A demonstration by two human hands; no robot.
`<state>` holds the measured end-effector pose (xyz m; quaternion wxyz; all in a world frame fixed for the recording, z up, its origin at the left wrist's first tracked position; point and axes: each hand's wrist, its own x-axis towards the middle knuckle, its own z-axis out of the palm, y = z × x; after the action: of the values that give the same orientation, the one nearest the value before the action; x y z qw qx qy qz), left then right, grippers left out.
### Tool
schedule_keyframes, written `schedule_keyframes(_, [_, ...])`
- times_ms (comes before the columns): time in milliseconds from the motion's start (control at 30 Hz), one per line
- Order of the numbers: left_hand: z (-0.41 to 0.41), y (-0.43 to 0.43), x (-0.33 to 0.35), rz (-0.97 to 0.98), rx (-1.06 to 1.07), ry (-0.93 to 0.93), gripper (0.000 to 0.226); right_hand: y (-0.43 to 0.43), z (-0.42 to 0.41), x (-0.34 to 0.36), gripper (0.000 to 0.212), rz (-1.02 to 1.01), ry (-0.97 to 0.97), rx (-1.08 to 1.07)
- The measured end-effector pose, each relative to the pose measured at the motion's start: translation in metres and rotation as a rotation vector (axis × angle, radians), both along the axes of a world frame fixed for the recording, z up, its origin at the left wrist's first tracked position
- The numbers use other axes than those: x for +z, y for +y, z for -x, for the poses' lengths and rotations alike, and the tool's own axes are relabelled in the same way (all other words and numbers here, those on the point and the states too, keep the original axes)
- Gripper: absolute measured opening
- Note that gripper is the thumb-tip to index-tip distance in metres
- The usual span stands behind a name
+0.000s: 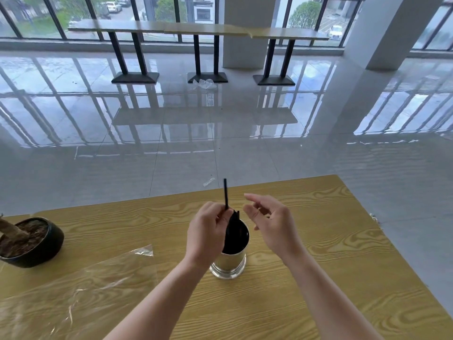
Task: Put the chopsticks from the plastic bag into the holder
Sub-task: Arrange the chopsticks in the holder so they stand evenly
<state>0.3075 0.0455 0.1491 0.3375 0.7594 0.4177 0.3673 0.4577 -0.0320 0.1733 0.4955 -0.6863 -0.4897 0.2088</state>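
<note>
A shiny metal holder [229,265] stands upright in the middle of the wooden table [306,278], with several black chopsticks [234,225] inside. My left hand [207,233] pinches one black chopstick [225,192], which sticks up above the holder's left rim. To the right of the holder, my right hand [270,223] hovers with relaxed fingers and holds nothing. The clear plastic bag [81,290] lies flat on the table to the left; no chopsticks show in it.
A dark pot with a plant stem [30,241] sits at the table's left edge. The table's far edge runs just beyond my hands, its right edge slants down to the right. Beyond lie a glossy tiled floor [220,133], bar tables [198,30] and scraps of plastic [204,84].
</note>
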Motion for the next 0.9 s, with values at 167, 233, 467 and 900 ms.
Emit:
schedule_keyframes(167, [-0.011,-0.017,-0.015,-0.100,-0.034,0.181,0.011,0.012,0.011,0.007,0.014,-0.113,-0.180,-0.015])
schedule_keyframes(233, [-0.008,-0.018,-0.018,-0.118,-0.013,0.198,0.009,0.012,0.011,-0.001,0.003,-0.098,-0.206,-0.039])
schedule_keyframes(467, [0.025,-0.002,-0.043,0.095,0.224,0.101,0.025,0.005,0.007,-0.044,0.032,0.115,-0.261,-0.094])
schedule_keyframes(900, [0.009,0.008,-0.056,0.043,0.103,0.181,0.047,0.020,0.020,-0.066,0.025,0.076,-0.484,-0.081])
